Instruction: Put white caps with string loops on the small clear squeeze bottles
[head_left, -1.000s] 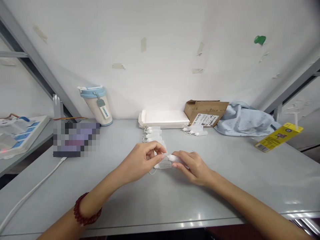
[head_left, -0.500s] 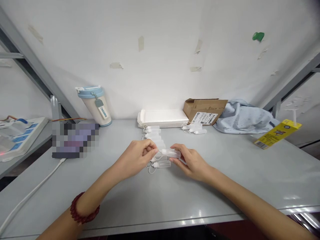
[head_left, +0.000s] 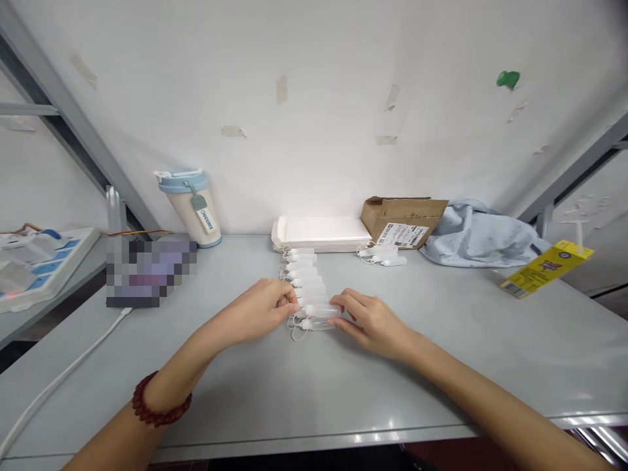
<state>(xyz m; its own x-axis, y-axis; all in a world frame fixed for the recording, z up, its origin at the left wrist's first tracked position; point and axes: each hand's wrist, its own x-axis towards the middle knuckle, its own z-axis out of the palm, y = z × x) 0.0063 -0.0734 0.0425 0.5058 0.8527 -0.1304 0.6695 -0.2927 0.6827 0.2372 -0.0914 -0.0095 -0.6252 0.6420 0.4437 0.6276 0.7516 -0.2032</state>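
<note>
A row of small clear plastic bottles [head_left: 308, 282] with white caps and thin white cord loops runs from the paper stack toward me. My right hand [head_left: 370, 322] has its thumb and fingers around the base end of one small plastic bottle [head_left: 320, 311], which lies level over the near end of the row. At its cap end, my left hand [head_left: 267, 309] is closed in a pinch, apparently on the cord loop; the fingers hide the exact grip. Just in front lies another bottle [head_left: 316, 324], its loop toward the left.
A few more bottles [head_left: 385, 256] lie before an open cardboard box [head_left: 405, 222]. Behind the row is a stack of white envelope-like packets [head_left: 321, 232]. Tumbler [head_left: 193, 209] and blurred phone [head_left: 152, 271] are left; blue cloth [head_left: 478, 235] and yellow drink carton [head_left: 547, 268] are right.
Both hands have moved slightly left and down with the bottle, lowering it from above the row to its near end. The camera view has shifted a little.
</note>
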